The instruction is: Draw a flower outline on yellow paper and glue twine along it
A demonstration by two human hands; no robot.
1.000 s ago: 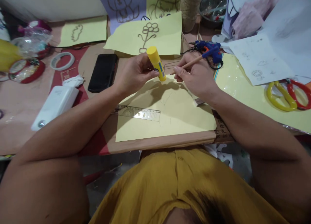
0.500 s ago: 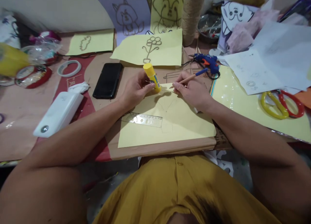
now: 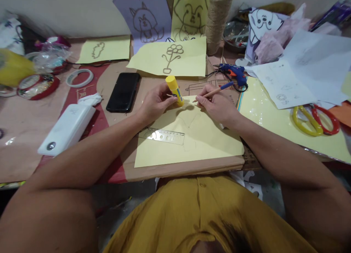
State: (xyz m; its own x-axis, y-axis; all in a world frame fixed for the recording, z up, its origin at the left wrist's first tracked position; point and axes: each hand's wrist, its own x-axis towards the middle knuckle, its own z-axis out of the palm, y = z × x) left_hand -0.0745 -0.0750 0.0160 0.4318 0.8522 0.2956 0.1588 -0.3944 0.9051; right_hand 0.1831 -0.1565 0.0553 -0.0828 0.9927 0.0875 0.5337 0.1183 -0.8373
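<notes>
My left hand (image 3: 160,98) is closed around a yellow glue stick (image 3: 174,90), which stands tilted on the upper part of a yellow sheet of paper (image 3: 159,156). Between the fingers of my right hand (image 3: 215,101) is a pencil (image 3: 213,92) with a blue end, its tip close to the paper beside the glue stick. Faint pencil lines mark the sheet below both hands. A clear plastic ruler (image 3: 166,136) lies across the sheet's left side. Behind my hands, a yellow paper with a drawn flower (image 3: 172,58) leans near the wall.
A black phone (image 3: 123,92) and a white power bank (image 3: 67,128) lie left. Further left are tape rolls (image 3: 79,78). At right are a blue glue gun (image 3: 235,73), scissors (image 3: 307,123) and loose papers (image 3: 318,62). A twine spool (image 3: 218,22) stands at the back.
The whole view has shifted slightly. My hands hold the same glue stick and pencil in nearly the same places on the sheet.
</notes>
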